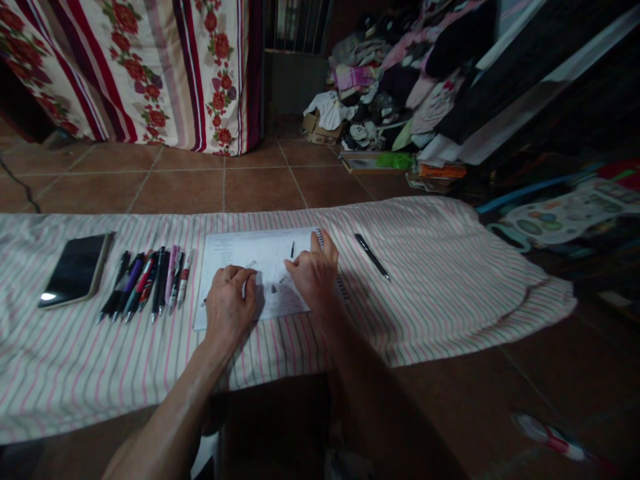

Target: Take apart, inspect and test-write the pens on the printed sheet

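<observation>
A white spiral notebook (225, 250) with printing or writing on its page lies on the striped cloth under both hands. My left hand (230, 301) rests over its left side, fingers curled and thumb close to the index finger; whatever they hold is too small to tell. My right hand (317, 270) is on the right side by the spiral binding, thumb apart from the bent fingers, with nothing visible in it. Between the hands lie a small dark cone-shaped piece (273, 289) and a thin black piece (293, 250), with other tiny bits. A dark tip pokes out left of my left hand.
A black pen (373, 257) lies right of the notebook. Several pens (145, 283) sit in a row on the left, beside a dark-screened phone or tablet (77, 267). The striped cloth (425, 280) covers the surface. Beyond are a floral curtain (175, 73) and heaped clothes (390, 80).
</observation>
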A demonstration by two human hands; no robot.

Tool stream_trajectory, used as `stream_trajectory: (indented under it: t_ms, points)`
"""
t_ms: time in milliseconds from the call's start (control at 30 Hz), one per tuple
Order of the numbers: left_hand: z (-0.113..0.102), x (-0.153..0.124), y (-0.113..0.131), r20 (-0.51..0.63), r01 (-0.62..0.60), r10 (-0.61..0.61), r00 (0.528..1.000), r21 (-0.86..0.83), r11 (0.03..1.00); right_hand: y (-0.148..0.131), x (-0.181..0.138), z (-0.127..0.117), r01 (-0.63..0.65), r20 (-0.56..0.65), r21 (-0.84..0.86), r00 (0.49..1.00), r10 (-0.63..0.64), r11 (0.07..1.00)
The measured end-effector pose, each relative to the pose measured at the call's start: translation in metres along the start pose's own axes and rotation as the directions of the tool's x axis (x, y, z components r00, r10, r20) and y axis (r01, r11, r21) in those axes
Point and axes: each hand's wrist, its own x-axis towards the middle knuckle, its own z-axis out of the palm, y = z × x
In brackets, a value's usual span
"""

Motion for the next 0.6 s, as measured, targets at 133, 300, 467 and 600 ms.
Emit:
stream_trajectory:
  t_ms: [133,300,467,600]
  points:
    - [-0.0019,-0.0004,0.0028,0.000,-0.001,0.001,1.000,-0.004,1.000,0.0004,0.0006,-0.0002,0.006,0.000,-0.004,1.000,-0.006,1.000]
    - [-0.0013,-0.0022,0.0052,0.013,-0.011,0.011,1.000,-0.028,1.000,-0.0005,0.0022,-0.0003,0.008,0.008,-0.017,1.000,-0.008,1.000]
    - [0.0009,-0.0032,0.0054,0.038,-0.004,0.007,0.999,-0.063,0.998,-0.0033,0.0015,-0.0025,0.016,-0.008,-0.056,1.000,-0.017,0.998]
    - [0.0010,-0.0040,0.0054,0.042,-0.017,0.020,0.999,-0.058,0.998,-0.0040,0.0014,-0.0052,0.034,-0.010,-0.048,0.999,-0.034,0.998]
